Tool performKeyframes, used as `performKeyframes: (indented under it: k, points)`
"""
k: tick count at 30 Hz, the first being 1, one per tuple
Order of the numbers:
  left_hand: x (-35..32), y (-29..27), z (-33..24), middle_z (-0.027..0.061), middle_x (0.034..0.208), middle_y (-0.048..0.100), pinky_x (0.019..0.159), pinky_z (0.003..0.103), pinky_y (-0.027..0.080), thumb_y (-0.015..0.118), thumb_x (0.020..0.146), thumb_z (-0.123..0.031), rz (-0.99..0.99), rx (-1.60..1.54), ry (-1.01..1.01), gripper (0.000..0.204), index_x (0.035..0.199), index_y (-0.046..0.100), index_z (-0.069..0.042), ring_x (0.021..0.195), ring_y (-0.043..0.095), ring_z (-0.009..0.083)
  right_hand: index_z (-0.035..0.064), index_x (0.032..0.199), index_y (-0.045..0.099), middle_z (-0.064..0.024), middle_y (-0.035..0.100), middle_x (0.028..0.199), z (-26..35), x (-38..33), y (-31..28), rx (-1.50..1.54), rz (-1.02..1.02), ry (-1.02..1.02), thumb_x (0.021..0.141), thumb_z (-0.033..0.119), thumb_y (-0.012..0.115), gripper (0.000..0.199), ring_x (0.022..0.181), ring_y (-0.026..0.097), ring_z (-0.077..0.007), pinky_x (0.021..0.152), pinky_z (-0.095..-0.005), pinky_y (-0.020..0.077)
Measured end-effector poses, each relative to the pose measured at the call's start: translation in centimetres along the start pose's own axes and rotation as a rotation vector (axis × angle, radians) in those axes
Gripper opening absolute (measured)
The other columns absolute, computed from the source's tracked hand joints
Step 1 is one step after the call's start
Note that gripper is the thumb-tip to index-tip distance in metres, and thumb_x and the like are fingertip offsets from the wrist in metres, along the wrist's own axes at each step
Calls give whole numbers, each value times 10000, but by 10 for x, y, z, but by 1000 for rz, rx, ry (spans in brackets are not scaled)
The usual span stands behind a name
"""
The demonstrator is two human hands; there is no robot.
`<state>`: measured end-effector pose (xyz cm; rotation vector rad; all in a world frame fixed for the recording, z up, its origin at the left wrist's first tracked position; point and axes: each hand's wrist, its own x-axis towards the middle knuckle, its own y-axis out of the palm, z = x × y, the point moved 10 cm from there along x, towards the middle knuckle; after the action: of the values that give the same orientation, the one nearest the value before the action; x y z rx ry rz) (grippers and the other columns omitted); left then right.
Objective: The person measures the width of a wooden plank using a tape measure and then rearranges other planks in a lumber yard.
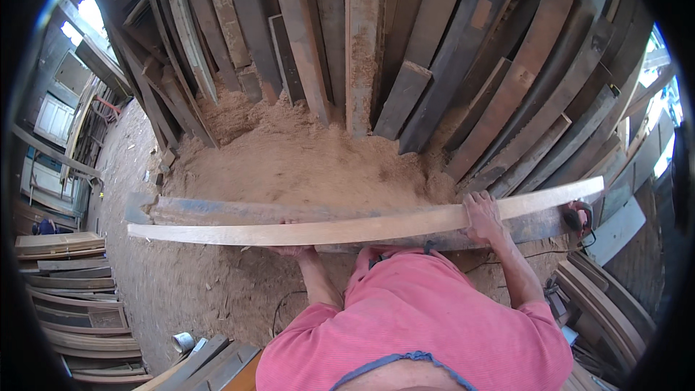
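A long, pale wooden plank (362,228) lies across in front of me, its right end angled a little farther away. My right hand (482,217) is wrapped over it right of the middle, fingers on the far side. My left hand (293,249) grips the plank from beneath, left of the middle; most of that hand is hidden by the wood. Under and behind the plank runs a worn, dusty beam (210,210). On the beam's right end rests a red and black power tool (577,217) with a dark cord; its exact kind cannot be made out.
Upright boards (362,51) lean in a row at the far side. Sawdust (289,152) is heaped at their feet. Stacked timber (76,297) lies at the left, more boards (597,304) at the right. A white can (182,342) is on the ground at lower left.
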<state>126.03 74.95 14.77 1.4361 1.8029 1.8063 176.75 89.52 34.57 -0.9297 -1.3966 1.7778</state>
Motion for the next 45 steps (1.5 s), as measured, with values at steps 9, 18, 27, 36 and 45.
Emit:
performKeyframes:
  k: [9, 18, 27, 36, 45]
  points:
    - [115, 129, -69, 99, 929, 647, 834, 429, 523, 448, 1033, -323, -290, 44, 236, 436, 1332, 510, -12, 829, 640, 269, 92, 1174, 603, -125, 566, 1089, 54, 28, -40, 43, -141, -89, 561, 135, 827, 654, 1050, 529, -343, 912, -461, 454]
    - [211, 307, -162, 119, 936, 647, 772, 389, 485, 327, 1091, -271, 244, 199, 81, 451, 1348, 472, 71, 853, 618, 253, 65, 1145, 598, -126, 581, 1078, 104, 24, -51, 187, -167, -246, 570, 161, 843, 632, 1048, 543, -340, 917, -438, 472]
    - [322, 466, -177, 105, 863, 617, 777, 378, 440, 302, 1105, -245, 505, 400, -128, 418, 1084, 581, 65, 769, 527, 231, 55, 1136, 582, -131, 587, 1039, 125, 36, -86, 394, -322, -307, 577, 197, 874, 646, 996, 545, -346, 894, -430, 467]
    - [347, 571, -120, 87, 998, 577, 807, 382, 455, 540, 971, -321, 490, 727, 286, 468, 1257, 513, 49, 856, 526, 222, 61, 1173, 585, -126, 598, 1101, 117, 87, -137, 511, -396, -338, 648, 327, 907, 671, 1072, 555, -351, 937, -429, 458]
    - [409, 568, -54, 42, 1021, 571, 817, 358, 493, 652, 912, -396, 517, 825, 243, 560, 1287, 485, -16, 898, 548, 173, 1, 1307, 541, -177, 594, 1206, 125, 155, -168, 673, -423, -339, 643, 341, 898, 827, 1182, 539, -371, 1017, -445, 433]
